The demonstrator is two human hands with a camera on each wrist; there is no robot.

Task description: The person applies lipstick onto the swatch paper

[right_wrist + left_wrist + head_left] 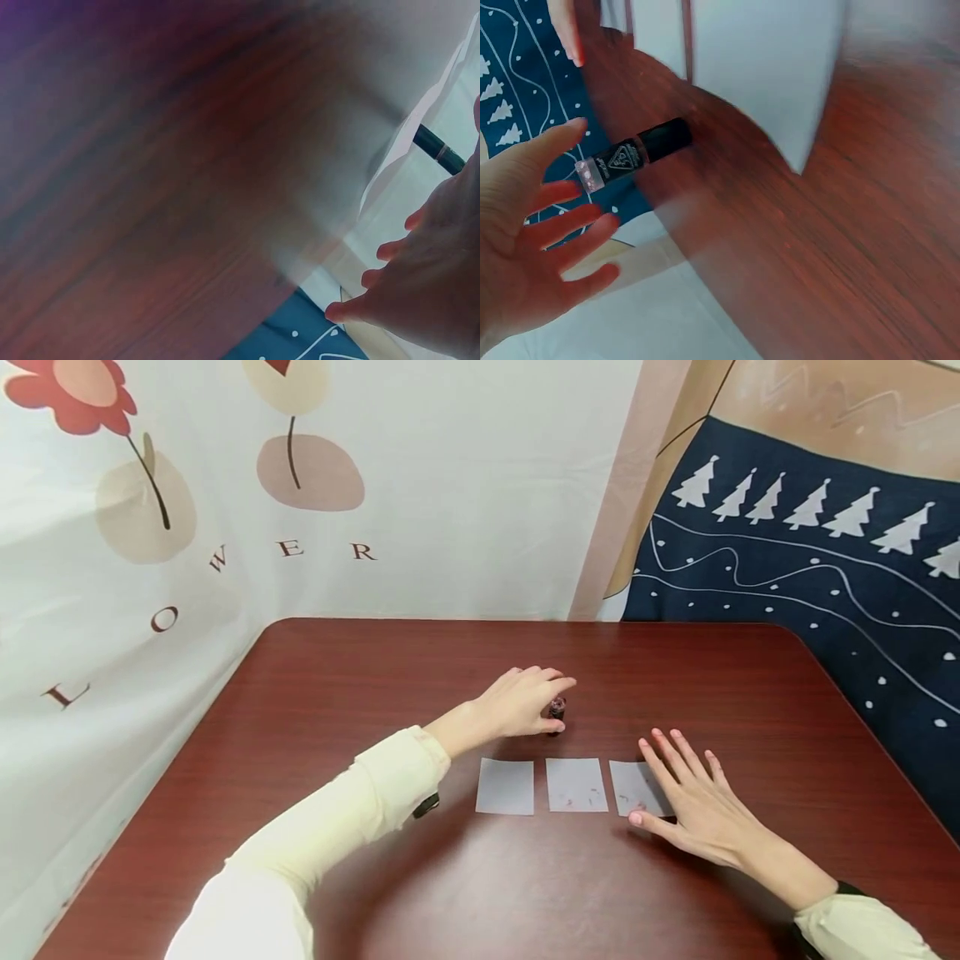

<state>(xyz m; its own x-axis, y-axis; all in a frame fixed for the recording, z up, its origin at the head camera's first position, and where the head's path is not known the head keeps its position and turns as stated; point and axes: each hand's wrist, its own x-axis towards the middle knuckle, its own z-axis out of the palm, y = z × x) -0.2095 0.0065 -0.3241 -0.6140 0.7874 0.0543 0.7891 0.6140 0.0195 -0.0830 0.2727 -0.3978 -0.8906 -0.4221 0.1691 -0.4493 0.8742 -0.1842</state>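
Observation:
A small black tube with a printed label and a clear, pinkish top stands upright on the table, behind the row of papers. My left hand is beside it, fingers and thumb spread on either side; in the left wrist view a gap shows between the hand and the tube. My right hand has its fingers spread over the edge of the right-hand white paper, hiding part of it. Whether it touches the paper I cannot tell.
Left of that paper lie a middle white paper with faint reddish marks and a plain white paper. They rest on a reddish-brown table. A white flower-print cloth and a dark blue tree-print cloth hang behind.

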